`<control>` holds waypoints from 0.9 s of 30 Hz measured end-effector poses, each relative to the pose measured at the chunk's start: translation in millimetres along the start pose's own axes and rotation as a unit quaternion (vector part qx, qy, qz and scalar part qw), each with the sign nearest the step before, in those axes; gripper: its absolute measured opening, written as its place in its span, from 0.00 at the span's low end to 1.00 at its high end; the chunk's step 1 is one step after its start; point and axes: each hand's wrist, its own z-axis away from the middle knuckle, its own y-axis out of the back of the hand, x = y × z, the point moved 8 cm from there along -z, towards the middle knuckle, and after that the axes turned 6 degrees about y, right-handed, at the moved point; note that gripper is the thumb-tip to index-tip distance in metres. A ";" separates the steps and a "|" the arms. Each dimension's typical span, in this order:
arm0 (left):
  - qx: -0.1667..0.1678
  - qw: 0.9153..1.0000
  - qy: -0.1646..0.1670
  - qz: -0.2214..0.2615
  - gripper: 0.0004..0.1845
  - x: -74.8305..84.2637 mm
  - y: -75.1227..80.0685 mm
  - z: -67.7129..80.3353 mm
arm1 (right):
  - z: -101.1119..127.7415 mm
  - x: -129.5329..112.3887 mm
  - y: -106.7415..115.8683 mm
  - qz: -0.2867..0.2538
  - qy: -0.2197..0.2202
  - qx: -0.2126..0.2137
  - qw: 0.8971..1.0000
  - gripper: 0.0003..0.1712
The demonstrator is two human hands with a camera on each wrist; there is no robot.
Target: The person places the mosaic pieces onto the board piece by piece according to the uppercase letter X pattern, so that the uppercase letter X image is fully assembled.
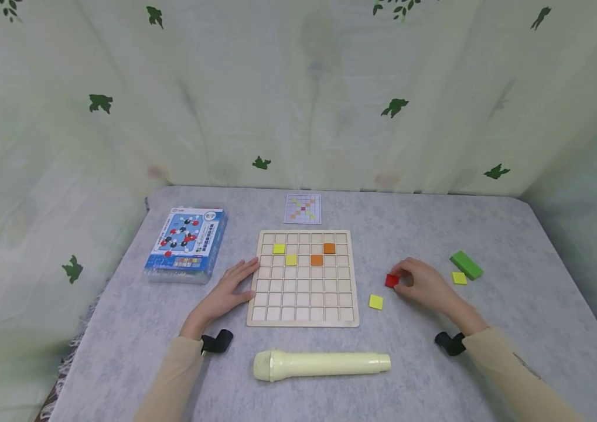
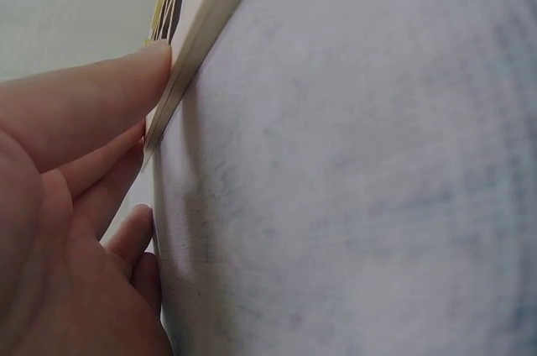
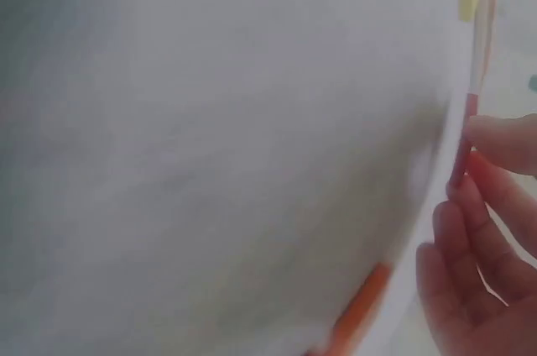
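A wooden grid board (image 1: 303, 323) lies flat on the table, with two yellow tiles and two orange tiles in its upper squares. My left hand (image 1: 228, 291) rests at the board's left edge; in the left wrist view, the thumb (image 2: 126, 79) touches the board's side (image 2: 197, 45). To the right of the board, my right hand (image 1: 425, 285) pinches a red tile (image 1: 392, 281) between thumb and fingertips. In the right wrist view the red tile (image 3: 464, 142) is seen edge-on. A loose yellow tile (image 1: 375, 302) lies between the board and this hand.
A small pattern card (image 1: 302, 209) lies behind the board. At the left is a blue boxed set (image 1: 184, 243); in front, a cream microphone (image 1: 321, 364). Right of my right hand lie a green block (image 1: 466, 265) and another yellow tile (image 1: 459, 278). The right wrist view shows an orange piece (image 3: 359, 310).
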 end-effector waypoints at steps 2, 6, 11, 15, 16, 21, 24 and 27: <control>0.000 1.000 0.004 -0.002 0.35 -0.4 0.0 0.0 | -9.1 -7.3 -3.3 -0.017 0.000 -0.004 1.000 0.13; 0.001 1.000 0.007 -0.006 0.35 -0.7 -0.1 -0.3 | -34.5 -33.3 -15.3 -0.055 0.024 -0.018 0.998 0.12; -0.001 1.000 0.004 -0.003 0.35 -0.3 0.2 -0.3 | -69.5 -69.8 -39.5 -0.082 0.050 -0.048 0.994 0.10; -0.001 1.000 0.005 -0.002 0.35 -0.8 0.2 -0.6 | -92.7 -94.2 -58.7 -0.071 0.084 -0.066 0.992 0.09; -0.002 1.000 0.006 -0.002 0.35 -0.9 0.1 -0.8 | -97.4 -99.5 -62.5 -0.066 0.094 -0.070 0.991 0.09; -0.002 1.000 0.011 0.000 0.35 -0.8 -0.2 -1.0 | -113.7 -117.4 -77.5 -0.044 0.109 -0.086 0.989 0.08; -0.001 1.000 0.016 0.000 0.35 -0.3 -0.3 -0.7 | -118.1 -124.6 -83.1 -0.018 0.107 -0.093 0.990 0.08; 0.000 1.000 0.016 0.001 0.35 0.1 -0.3 -0.6 | -119.1 -128.5 -85.6 -0.001 0.105 -0.095 0.990 0.10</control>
